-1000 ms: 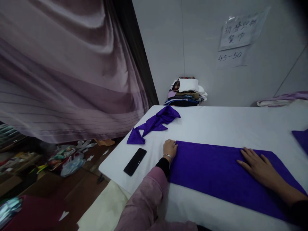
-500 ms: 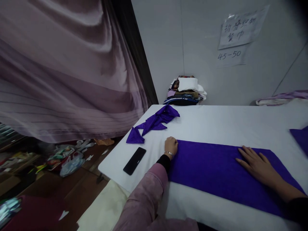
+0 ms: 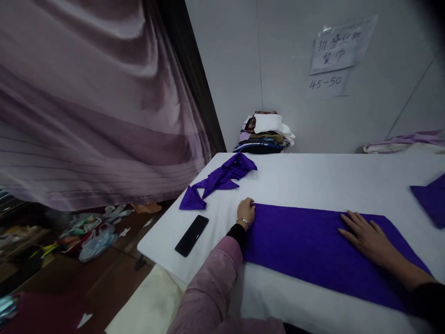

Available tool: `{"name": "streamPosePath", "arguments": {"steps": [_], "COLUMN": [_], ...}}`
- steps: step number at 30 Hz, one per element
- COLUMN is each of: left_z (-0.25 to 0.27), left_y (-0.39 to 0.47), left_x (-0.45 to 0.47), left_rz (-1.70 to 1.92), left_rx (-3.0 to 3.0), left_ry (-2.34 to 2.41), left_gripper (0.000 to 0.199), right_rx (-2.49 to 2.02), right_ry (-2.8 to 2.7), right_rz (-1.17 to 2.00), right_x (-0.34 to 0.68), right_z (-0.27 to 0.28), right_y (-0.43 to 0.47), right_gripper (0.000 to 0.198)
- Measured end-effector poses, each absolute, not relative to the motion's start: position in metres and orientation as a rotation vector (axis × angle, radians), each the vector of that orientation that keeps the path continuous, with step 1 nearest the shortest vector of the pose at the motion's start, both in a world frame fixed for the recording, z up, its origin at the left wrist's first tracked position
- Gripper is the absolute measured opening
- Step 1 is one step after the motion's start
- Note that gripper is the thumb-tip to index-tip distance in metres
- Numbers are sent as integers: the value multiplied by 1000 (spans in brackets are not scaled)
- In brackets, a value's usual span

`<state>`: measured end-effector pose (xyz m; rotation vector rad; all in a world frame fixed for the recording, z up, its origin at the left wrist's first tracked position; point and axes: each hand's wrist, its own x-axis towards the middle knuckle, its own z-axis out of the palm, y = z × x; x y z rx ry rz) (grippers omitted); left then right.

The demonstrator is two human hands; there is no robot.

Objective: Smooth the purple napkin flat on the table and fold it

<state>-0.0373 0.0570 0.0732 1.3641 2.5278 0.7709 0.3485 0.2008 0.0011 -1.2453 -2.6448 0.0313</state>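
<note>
Purple cloth (image 3: 306, 246) folded into a long strip so far; left hand (image 3: 245, 212) pinches its end, right hand (image 3: 365, 234) lies flat on it.

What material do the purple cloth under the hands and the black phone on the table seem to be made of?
Purple cloth: most likely woven fabric with a matte, faintly grainy face; it lies flat and limp under the left hand and right hand.
Phone: seemingly glass-fronted, smooth and dark with a slight sheen; what its body is made of cannot be told.
Table: covered in plain white cloth, matte.
</note>
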Motion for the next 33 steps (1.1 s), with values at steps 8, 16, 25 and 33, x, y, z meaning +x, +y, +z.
{"name": "streamPosePath", "arguments": {"steps": [8, 16, 25, 33], "left_z": [66, 60, 50, 44], "left_y": [61, 63, 64, 64], "left_x": [-40, -44, -50, -51], "left_rz": [874, 993, 1269, 1335], "left_rx": [1241, 1171, 1069, 1056], "left_ry": [2526, 2488, 2351, 2304], "left_gripper": [25, 21, 20, 21], "right_rx": [-1244, -1165, -808, -893], "right_ry": [-2654, -2691, -2803, -2711], "right_rz": [39, 111, 434, 507], "right_x": [349, 314, 190, 132], "right_z": [0, 32, 63, 66], "right_y": [201, 191, 164, 162], "right_gripper": [69, 65, 47, 42]}}
